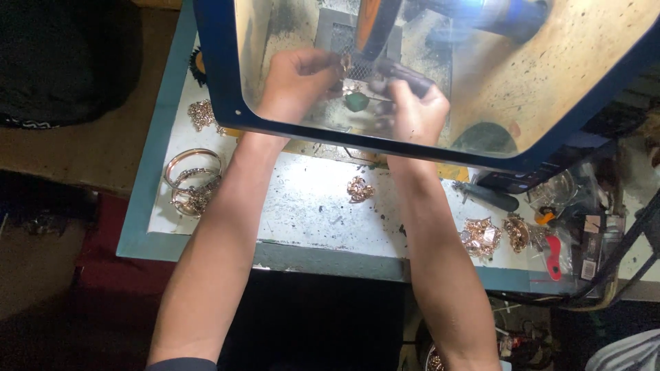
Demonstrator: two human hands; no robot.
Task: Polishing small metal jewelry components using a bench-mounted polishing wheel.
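Both forearms reach up under a blue-framed clear shield (227, 82). Nearest, below the grip: a loose gold ornament (359, 189) on the worktable (206, 237), bangles (192, 180) off to the left. R hand (412, 110) is closed round a dark tool. L hand (295, 82) pinches a small gold jewellery piece (347, 69) at the tool tip, a green stone (357, 102) just below. Looks mid-finishing; next touch needs steady fingers w/ light pressure.

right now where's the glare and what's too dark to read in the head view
Head view: white glare washes the top of the transparent shield; both the left hand and right hand look hazy through it; the white bench top is brightly lit, while the floor below sinks into shadow.
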